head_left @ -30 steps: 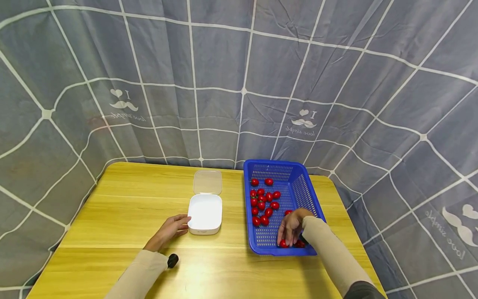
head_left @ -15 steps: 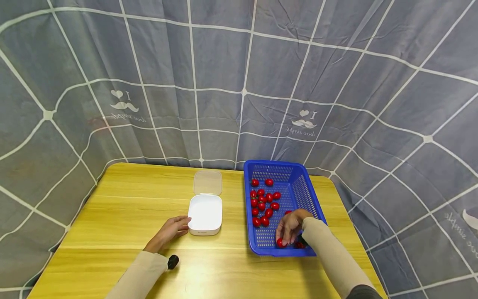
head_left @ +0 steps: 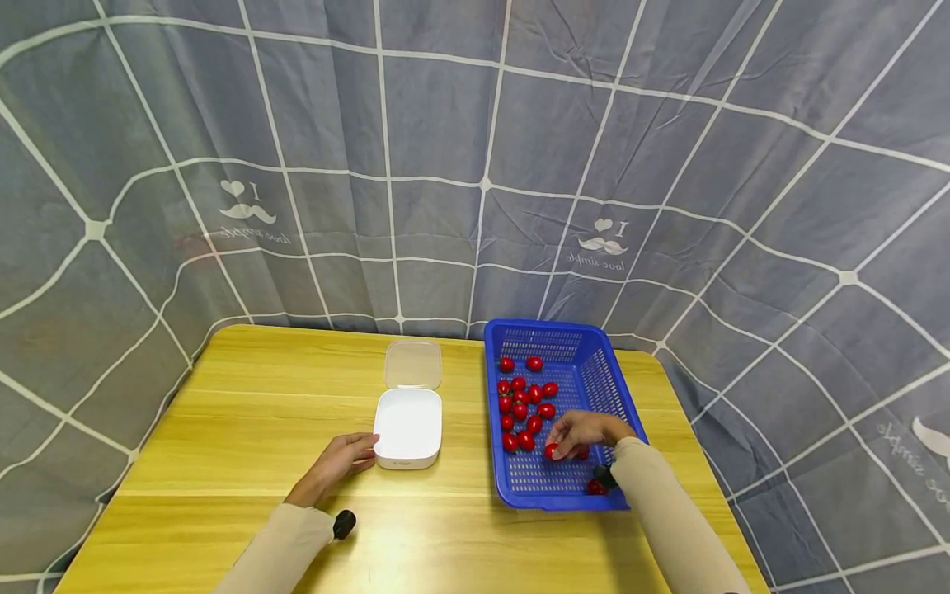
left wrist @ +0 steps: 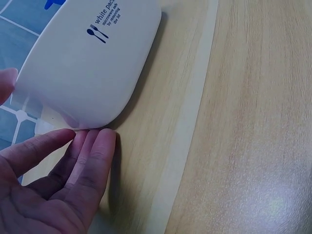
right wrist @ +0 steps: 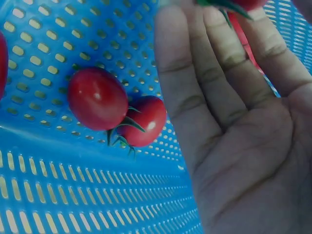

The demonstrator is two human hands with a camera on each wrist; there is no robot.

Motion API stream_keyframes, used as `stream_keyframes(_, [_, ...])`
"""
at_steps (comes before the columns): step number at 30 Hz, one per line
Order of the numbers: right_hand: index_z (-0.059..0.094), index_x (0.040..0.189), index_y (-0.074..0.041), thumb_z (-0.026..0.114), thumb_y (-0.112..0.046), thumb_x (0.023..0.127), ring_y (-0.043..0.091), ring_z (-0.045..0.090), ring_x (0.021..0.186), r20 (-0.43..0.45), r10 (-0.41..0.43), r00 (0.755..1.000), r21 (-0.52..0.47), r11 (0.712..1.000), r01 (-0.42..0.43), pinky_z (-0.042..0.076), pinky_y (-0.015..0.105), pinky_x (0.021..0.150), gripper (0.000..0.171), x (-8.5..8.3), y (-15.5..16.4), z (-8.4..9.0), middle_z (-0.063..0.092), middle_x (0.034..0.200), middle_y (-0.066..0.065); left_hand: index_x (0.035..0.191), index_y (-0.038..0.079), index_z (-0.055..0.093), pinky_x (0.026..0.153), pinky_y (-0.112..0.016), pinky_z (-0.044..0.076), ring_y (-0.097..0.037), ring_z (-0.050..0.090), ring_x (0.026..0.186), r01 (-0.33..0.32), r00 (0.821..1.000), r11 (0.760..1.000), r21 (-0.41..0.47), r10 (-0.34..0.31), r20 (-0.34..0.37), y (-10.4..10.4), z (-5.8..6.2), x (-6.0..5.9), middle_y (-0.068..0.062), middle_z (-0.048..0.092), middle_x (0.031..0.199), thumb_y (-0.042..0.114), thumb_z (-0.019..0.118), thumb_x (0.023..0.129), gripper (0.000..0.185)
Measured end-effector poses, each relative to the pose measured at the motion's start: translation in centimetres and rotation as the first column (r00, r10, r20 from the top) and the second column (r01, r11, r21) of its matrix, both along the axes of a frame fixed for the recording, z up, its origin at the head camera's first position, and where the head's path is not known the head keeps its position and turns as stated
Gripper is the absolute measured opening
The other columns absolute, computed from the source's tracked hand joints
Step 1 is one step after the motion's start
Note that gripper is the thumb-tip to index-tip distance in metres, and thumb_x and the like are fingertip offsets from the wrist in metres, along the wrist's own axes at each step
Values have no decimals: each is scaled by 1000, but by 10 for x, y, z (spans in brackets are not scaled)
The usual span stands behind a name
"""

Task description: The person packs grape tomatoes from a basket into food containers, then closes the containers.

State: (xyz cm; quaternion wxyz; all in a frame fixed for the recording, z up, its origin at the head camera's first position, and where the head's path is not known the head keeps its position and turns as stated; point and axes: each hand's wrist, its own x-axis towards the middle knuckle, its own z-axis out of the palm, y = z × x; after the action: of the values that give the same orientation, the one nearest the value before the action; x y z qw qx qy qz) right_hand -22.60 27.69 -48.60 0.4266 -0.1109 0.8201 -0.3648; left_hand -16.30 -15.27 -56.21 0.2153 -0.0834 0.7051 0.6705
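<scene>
The left hand (left wrist: 53, 185) lies palm-up on the wooden table (left wrist: 243, 122), fingers straight, fingertips (left wrist: 105, 139) touching the rounded corner of a white microwave-safe lunch box (left wrist: 87, 63) printed with a fork-and-spoon mark.

a makeshift recording booth rather than a lived-in room: a grey curtain (head_left: 475, 148) with a white grid and mustache prints closes off the whole upper frame, wrapping around a small yellow wooden table (head_left: 245, 412) at the bottom.
</scene>
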Motion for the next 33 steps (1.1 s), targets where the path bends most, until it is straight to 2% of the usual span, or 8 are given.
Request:
stream_keyframes(2, [69, 96, 4, 72, -5, 84, 12, 60, 73, -33, -13, 999, -23, 1000, 13, 60, 42, 80, 15, 0, 2, 1, 64, 79, -1, 136, -20, 35, 100, -39, 50, -42, 45, 125, 1, 1000, 1000, 7, -1, -5, 0, 0, 0, -34, 37, 141, 25, 50, 101, 59])
stream_keyframes(7, [70, 97, 3, 73, -10, 85, 15, 61, 74, -120, -58, 991, -69, 996, 50, 60, 37, 78, 18, 3, 5, 6, 66, 80, 1, 137, -20, 34, 101, -40, 49, -44, 43, 127, -1, 1000, 999, 33, 1, -22, -2, -1, 2, -36, 37, 140, 23, 49, 102, 57])
stream_keyframes(13, [67, 102, 6, 71, -11, 87, 35, 65, 84, -201, -123, 972, -123, 987, 100, 57, 51, 83, 24, 10, 5, 13, 67, 88, 5, 136, -20, 36, 100, -39, 51, -37, 51, 120, -31, 999, 998, 56, 33, -27, 0, -2, 3, -34, 42, 137, 21, 51, 101, 56])
stream_keyframes(15, [67, 104, 5, 70, -13, 88, 37, 65, 86, -224, -135, 965, -123, 986, 109, 57, 51, 82, 25, 12, 4, 15, 67, 91, 5, 135, -20, 37, 100, -39, 50, -33, 53, 117, -35, 999, 998, 61, 37, -29, 0, -2, 4, -33, 43, 136, 20, 50, 101, 54])
stream_keyframes(18, [65, 107, 9, 69, -15, 89, 40, 65, 86, -238, -161, 958, -148, 981, 129, 57, 52, 82, 29, 15, 2, 18, 67, 91, 7, 135, -18, 38, 99, -38, 51, -29, 55, 114, -49, 998, 997, 66, 51, -28, -1, -3, 4, -32, 45, 135, 19, 50, 101, 52])
stream_keyframes(23, [60, 110, 16, 68, -15, 91, 42, 67, 84, -248, -228, 941, -206, 962, 179, 57, 54, 82, 38, 18, -3, 23, 66, 89, 9, 135, -18, 38, 101, -41, 50, -32, 54, 116, -40, 998, 997, 62, 42, -41, -1, -2, 4, -33, 45, 135, 21, 50, 102, 54])
stream_keyframes(29, [62, 112, 12, 69, -22, 91, 34, 69, 82, -228, -318, 920, -239, 935, 263, 60, 41, 79, 41, 19, -11, 26, 67, 93, 13, 135, -19, 38, 101, -42, 49, -33, 54, 116, -45, 998, 997, 62, 47, -40, 0, -2, 5, -32, 45, 135, 22, 51, 101, 54])
stream_keyframes(33, [61, 112, 12, 69, -22, 91, 33, 70, 81, -217, -367, 905, -291, 909, 298, 60, 44, 80, 41, 19, -17, 27, 64, 95, 18, 136, -18, 38, 102, -42, 48, -34, 53, 118, -45, 998, 997, 63, 47, -40, 0, -3, 5, -32, 44, 137, 20, 50, 102, 53])
